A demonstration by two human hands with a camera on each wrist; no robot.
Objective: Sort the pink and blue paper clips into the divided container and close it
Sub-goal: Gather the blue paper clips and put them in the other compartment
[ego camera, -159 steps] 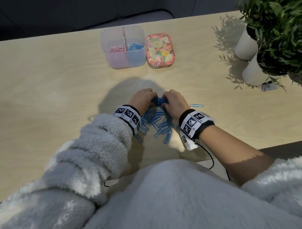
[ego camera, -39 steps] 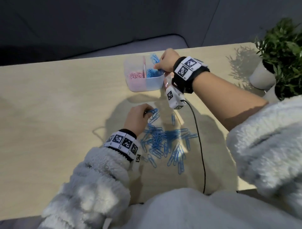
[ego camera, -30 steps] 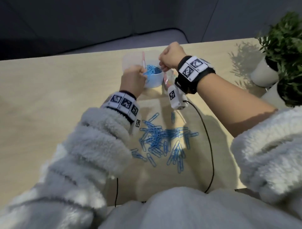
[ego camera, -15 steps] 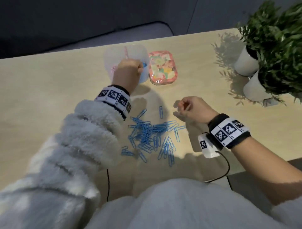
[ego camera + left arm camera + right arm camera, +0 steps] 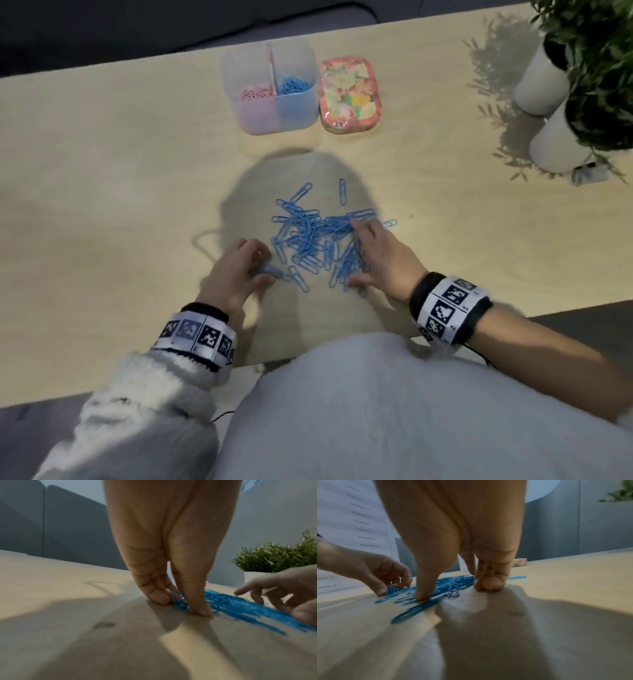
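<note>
A loose pile of blue paper clips (image 5: 315,236) lies on the wooden table in front of me. My left hand (image 5: 265,270) is at the pile's left edge and pinches a few blue clips (image 5: 179,600) between thumb and fingers against the table. My right hand (image 5: 354,255) is spread over the pile's right side, thumb (image 5: 423,593) pressing on clips and fingertips (image 5: 489,584) on the table. The clear divided container (image 5: 274,116) stands open at the back, with pink clips (image 5: 255,93) in its left half and blue clips (image 5: 294,84) in its right half.
The floral lid (image 5: 349,94) lies flat just right of the container. Two white pots with green plants (image 5: 561,113) stand at the far right. Single blue clips (image 5: 342,192) lie apart behind the pile. The table's near edge is close under my wrists.
My left hand has come back from the container to the pile's left edge and pinched clips. My right hand has moved left onto the pile's right side.
</note>
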